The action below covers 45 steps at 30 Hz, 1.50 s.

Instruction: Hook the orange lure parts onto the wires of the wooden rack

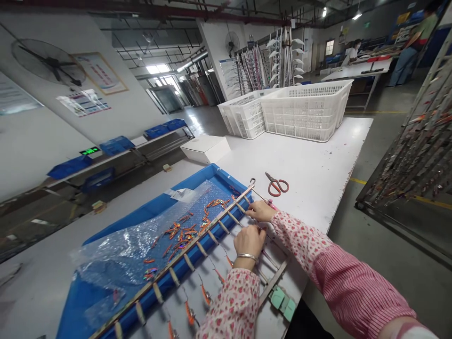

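My left hand, with a bracelet at the wrist, is closed over the near side of a long rack. Just beyond it, my right hand is closed by the rack's far end. Whatever either hand pinches is too small or hidden to name. The rack's wooden bar carries a row of short pegs and rests across a blue tray. Orange fishing lures hang from the rack on hooks, beside my left sleeve. More orange lures lie loose on bubble wrap in the tray.
Red-handled scissors lie beyond my right hand. A white box and white plastic baskets stand farther back on the table. Green pads sit at the near edge. A loaded metal rack stands to the right; people work in the background.
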Each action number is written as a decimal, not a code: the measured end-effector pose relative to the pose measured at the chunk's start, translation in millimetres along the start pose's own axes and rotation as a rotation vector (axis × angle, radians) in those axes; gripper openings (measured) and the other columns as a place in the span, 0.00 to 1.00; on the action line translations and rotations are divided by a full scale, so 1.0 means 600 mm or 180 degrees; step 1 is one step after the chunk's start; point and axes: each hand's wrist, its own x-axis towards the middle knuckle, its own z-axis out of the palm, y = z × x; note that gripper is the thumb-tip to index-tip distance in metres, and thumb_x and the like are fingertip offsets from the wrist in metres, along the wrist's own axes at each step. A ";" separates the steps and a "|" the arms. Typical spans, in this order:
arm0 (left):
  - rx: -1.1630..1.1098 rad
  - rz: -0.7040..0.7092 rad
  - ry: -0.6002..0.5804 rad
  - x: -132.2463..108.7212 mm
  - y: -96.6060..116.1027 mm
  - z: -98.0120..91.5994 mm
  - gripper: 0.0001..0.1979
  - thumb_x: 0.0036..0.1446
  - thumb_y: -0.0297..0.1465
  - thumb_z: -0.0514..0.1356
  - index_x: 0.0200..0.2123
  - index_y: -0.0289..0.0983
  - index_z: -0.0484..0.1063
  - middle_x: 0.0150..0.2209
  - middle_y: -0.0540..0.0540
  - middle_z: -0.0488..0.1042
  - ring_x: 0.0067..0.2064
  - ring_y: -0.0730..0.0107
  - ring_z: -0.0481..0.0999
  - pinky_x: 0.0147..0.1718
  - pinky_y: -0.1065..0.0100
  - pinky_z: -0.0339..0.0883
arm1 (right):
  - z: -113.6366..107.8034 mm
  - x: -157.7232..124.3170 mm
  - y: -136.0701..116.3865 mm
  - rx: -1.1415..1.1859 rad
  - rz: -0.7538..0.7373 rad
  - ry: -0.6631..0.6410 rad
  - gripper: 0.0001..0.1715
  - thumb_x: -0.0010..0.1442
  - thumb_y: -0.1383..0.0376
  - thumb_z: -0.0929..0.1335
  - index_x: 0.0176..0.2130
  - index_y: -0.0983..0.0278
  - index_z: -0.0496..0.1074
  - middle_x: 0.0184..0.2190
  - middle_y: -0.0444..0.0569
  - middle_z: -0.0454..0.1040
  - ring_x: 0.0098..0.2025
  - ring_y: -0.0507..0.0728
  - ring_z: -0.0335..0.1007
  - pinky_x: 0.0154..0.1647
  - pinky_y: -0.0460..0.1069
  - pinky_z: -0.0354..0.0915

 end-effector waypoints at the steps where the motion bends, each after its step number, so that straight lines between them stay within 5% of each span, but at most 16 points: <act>1: -0.0006 -0.0019 -0.0014 0.001 0.000 0.002 0.18 0.53 0.43 0.50 0.29 0.40 0.76 0.31 0.38 0.76 0.34 0.56 0.75 0.29 0.65 0.60 | 0.002 0.009 -0.001 0.0089 -0.0013 -0.0088 0.13 0.57 0.65 0.63 0.30 0.68 0.75 0.27 0.51 0.75 0.34 0.54 0.70 0.38 0.46 0.60; 16: -0.0649 -0.0365 0.0102 -0.002 -0.011 0.021 0.17 0.54 0.42 0.50 0.28 0.43 0.76 0.30 0.44 0.77 0.34 0.59 0.74 0.27 0.68 0.56 | -0.027 0.013 0.017 0.1078 -0.0170 -0.0878 0.09 0.54 0.67 0.64 0.28 0.69 0.72 0.18 0.42 0.68 0.15 0.46 0.60 0.18 0.41 0.57; 24: 0.0289 0.0225 -0.0066 -0.007 0.022 0.013 0.16 0.54 0.37 0.50 0.30 0.36 0.76 0.32 0.36 0.76 0.35 0.55 0.75 0.30 0.63 0.61 | 0.002 0.028 0.007 0.1035 0.0036 -0.0686 0.12 0.57 0.67 0.62 0.26 0.69 0.71 0.20 0.45 0.71 0.18 0.47 0.63 0.20 0.41 0.59; 29: -0.0077 0.0252 -0.0098 -0.002 -0.001 -0.011 0.16 0.54 0.43 0.52 0.29 0.41 0.75 0.30 0.42 0.76 0.35 0.60 0.75 0.29 0.67 0.59 | -0.017 0.011 0.009 0.0535 -0.0118 -0.0142 0.12 0.58 0.65 0.62 0.31 0.68 0.72 0.23 0.47 0.73 0.22 0.49 0.66 0.30 0.43 0.61; 32: -0.0360 0.0321 0.0244 0.010 -0.037 -0.037 0.12 0.56 0.39 0.52 0.33 0.43 0.74 0.32 0.47 0.76 0.36 0.65 0.73 0.30 0.69 0.59 | -0.058 0.009 0.044 0.0312 0.0096 0.0675 0.14 0.61 0.62 0.60 0.37 0.66 0.72 0.28 0.48 0.74 0.27 0.50 0.69 0.34 0.44 0.60; 35: -0.0138 0.0635 0.0737 0.032 -0.069 -0.059 0.10 0.56 0.33 0.53 0.40 0.44 0.71 0.39 0.48 0.74 0.38 0.67 0.73 0.32 0.69 0.60 | -0.091 0.014 0.109 -0.0253 0.0855 0.1250 0.16 0.62 0.62 0.57 0.41 0.64 0.70 0.36 0.49 0.73 0.36 0.52 0.69 0.37 0.45 0.59; 40: 0.0536 0.1282 0.0756 0.078 -0.081 -0.061 0.18 0.53 0.24 0.52 0.47 0.45 0.67 0.50 0.49 0.68 0.36 0.67 0.73 0.28 0.68 0.60 | -0.085 0.022 0.193 -0.1070 0.1260 0.0822 0.19 0.54 0.60 0.66 0.44 0.68 0.68 0.42 0.56 0.70 0.45 0.60 0.64 0.43 0.49 0.58; 45: 0.0694 0.1586 0.0692 0.115 -0.081 -0.044 0.10 0.56 0.27 0.52 0.36 0.42 0.71 0.42 0.49 0.73 0.34 0.66 0.74 0.27 0.67 0.60 | -0.058 0.043 0.196 -0.1172 0.1316 0.0770 0.23 0.54 0.63 0.66 0.49 0.69 0.64 0.47 0.60 0.66 0.49 0.61 0.62 0.48 0.51 0.57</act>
